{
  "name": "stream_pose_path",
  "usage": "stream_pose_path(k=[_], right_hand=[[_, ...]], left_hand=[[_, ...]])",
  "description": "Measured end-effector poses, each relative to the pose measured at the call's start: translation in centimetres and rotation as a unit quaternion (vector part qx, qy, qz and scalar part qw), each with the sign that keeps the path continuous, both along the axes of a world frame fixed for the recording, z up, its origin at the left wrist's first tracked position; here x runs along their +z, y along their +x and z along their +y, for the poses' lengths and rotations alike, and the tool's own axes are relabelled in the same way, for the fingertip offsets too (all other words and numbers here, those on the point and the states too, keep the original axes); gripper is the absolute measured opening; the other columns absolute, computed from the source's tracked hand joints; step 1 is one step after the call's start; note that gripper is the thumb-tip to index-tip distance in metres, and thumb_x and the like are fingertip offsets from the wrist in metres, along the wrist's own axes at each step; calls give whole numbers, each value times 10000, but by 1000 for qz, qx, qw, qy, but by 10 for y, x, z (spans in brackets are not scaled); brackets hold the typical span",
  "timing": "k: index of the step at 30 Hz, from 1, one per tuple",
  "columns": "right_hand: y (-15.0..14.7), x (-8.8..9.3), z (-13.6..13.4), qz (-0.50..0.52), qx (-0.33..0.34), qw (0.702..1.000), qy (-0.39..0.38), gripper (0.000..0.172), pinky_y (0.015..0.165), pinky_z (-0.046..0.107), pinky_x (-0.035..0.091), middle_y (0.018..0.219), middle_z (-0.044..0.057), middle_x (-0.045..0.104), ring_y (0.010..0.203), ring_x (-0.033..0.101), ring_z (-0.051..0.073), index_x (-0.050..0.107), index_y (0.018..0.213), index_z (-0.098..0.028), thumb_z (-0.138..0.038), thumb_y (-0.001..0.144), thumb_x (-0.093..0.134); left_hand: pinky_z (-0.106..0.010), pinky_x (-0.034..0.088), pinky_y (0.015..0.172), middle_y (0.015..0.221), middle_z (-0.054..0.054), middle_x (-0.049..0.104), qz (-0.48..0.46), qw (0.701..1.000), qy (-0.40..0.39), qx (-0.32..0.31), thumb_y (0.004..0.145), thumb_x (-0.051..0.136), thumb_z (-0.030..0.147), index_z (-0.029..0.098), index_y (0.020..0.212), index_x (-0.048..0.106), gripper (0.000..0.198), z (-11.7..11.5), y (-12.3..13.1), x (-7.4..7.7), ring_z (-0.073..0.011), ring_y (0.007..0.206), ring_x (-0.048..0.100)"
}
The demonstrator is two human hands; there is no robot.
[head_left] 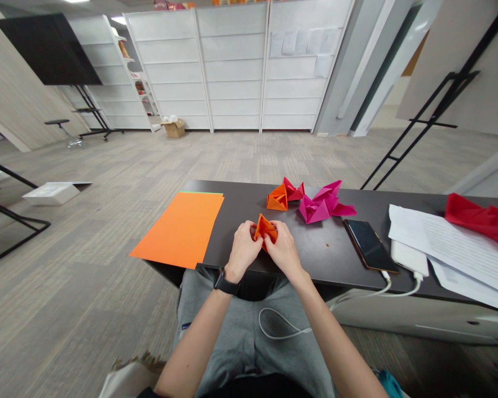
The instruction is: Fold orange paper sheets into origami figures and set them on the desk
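Note:
Between my two hands, just above the dark table's front edge, is a small folded orange paper with a pointed top. My left hand grips its left side, thumb in front. From the right, my right hand pinches it, the thumb pressed against the inner folds. Its lower part is hidden behind my fingers. Beyond my hands stand an orange folded paper piece, a red folded piece and magenta folded pieces. A stack of orange paper sheets lies to the left.
On the right of the dark table lie a phone and a white power bank, both with white cables. White printed sheets and a red cloth-like item are farther right. A cable loop rests on my lap.

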State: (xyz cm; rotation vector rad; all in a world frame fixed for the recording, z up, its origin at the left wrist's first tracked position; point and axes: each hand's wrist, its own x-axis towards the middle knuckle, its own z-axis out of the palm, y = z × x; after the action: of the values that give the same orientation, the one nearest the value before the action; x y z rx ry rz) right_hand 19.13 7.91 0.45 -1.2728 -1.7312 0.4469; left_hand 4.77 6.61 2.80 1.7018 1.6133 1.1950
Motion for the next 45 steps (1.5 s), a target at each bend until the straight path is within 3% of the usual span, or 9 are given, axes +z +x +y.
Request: stream_pose_path(k=[4,8,11,14,19,26,32,37,45], right_hand=[[-1,-2,0,-3,-21,1000,1,355,869,412,503,1003,93,615,941,609,257,580,1070,-205,-96,759,451],[0,-4,1,-15,-25,1000,-3,301,822,402,510,977,88,592,885,607,252,596,1012,-206,-95,775,447],[6,-1,-1,-27,9,1000,-4,244,813,372,524,1000,76,598,879,626,233,618,1000,-226,-129,841,461],[16,4,-4,-48,74,996,-2,266,863,379,534,1077,74,638,951,649,231,626,1124,-245,-197,930,451],[30,7,-10,-112,127,985,10,375,920,419,534,1149,74,670,1047,648,250,601,1296,-289,-228,987,398],[35,3,-11,-99,159,982,22,367,939,397,541,1174,84,649,1065,648,234,656,1224,-270,-193,968,405],[41,7,-16,-123,198,972,28,394,984,416,527,1241,82,644,1120,634,227,664,1191,-273,-135,967,371],[45,8,-22,-168,222,960,39,413,1002,426,523,1297,91,625,1161,624,228,650,1218,-266,-105,959,371],[53,8,-22,-200,239,949,47,439,1044,435,520,1386,106,602,1237,607,232,633,1256,-232,-51,941,387]], left_hand=[[-261,490,744,812,5,607,-1,1000,-2,18,746,584,29,187,903,557,224,2,0,-3,-142,753,604],[-277,509,795,885,-16,610,7,1000,4,6,777,570,19,189,911,574,217,2,-2,-7,-154,823,621],[-300,509,907,1044,-44,615,26,998,30,-43,826,552,23,202,1048,612,292,-1,-7,-6,-168,962,631],[-321,479,1009,1147,-58,605,59,990,69,-109,922,475,73,223,1219,600,355,-4,-15,-5,-175,1071,614],[-329,487,1008,1107,-53,649,84,982,88,-141,935,439,70,220,1143,654,335,-7,-26,-6,-187,1069,616],[-321,491,1019,1148,-61,644,108,974,93,-176,902,411,17,219,1155,644,399,-13,-30,-8,-184,1091,624],[-348,422,1136,1383,-68,575,156,949,93,-258,953,448,93,262,1347,556,442,-23,-42,-10,-183,1285,556],[-374,427,1143,1419,-83,566,228,926,113,-279,982,418,112,252,1341,577,417,-27,-53,-17,-194,1341,517],[-397,434,1156,1459,-109,533,335,877,177,-297,944,428,43,189,1319,575,429,-23,-55,-16,-214,1361,507]])
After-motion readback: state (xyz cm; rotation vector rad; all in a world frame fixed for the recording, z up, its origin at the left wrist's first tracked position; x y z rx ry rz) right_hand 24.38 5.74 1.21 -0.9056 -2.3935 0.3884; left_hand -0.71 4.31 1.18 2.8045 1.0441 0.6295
